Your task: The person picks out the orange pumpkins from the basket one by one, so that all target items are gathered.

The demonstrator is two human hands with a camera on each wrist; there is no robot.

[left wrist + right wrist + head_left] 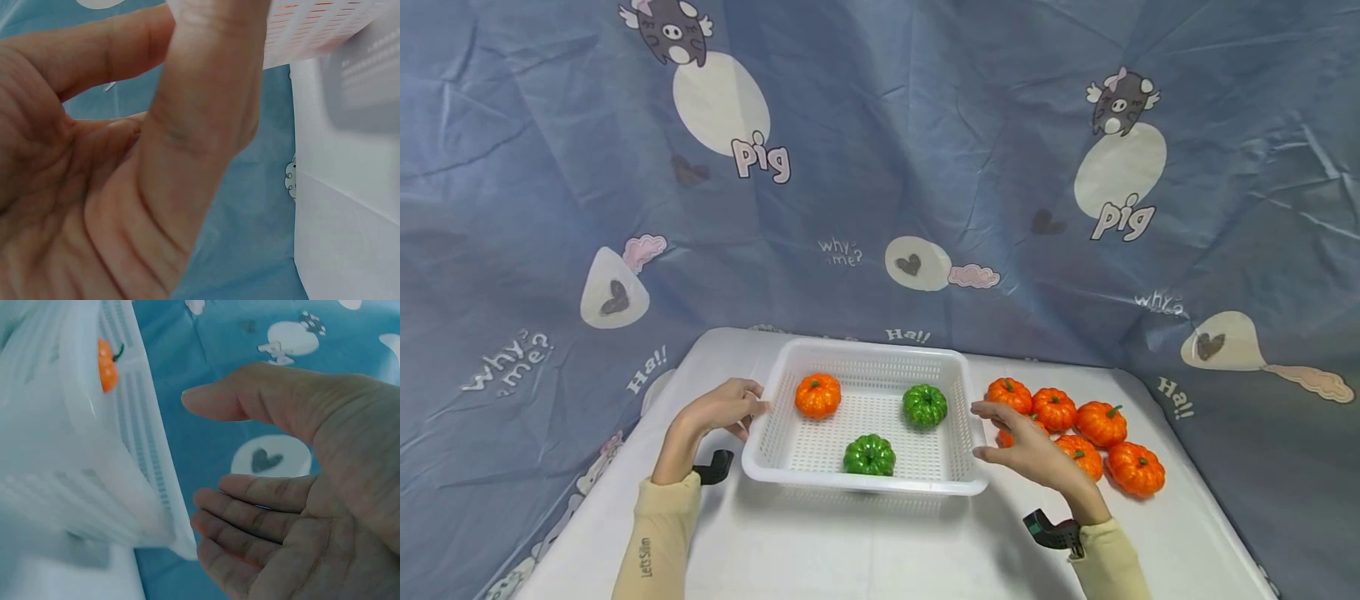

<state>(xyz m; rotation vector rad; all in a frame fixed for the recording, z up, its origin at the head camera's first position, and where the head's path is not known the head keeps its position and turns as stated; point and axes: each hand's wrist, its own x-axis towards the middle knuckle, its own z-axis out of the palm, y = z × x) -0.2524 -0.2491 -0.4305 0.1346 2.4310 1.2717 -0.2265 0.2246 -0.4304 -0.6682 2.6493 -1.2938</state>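
A white perforated plastic basket (865, 482) is in the middle of the head view, between both hands. In it lie one orange mini pumpkin (817, 396) and two green mini pumpkins (925, 407). At the basket's left rim, my left hand (724, 408) pinches the edge between thumb and fingers; the fingertips are mostly hidden in the left wrist view. My right hand (1026, 442) is beside the right rim, thumb and fingers spread apart. In the right wrist view a gap shows between the right fingers (250, 519) and the basket wall (150, 456).
Several orange mini pumpkins (1101, 425) sit in a group on the white table (820, 550), right of the basket and partly behind the right hand. A blue printed cloth (865, 167) hangs behind the table and also shows at its sides.
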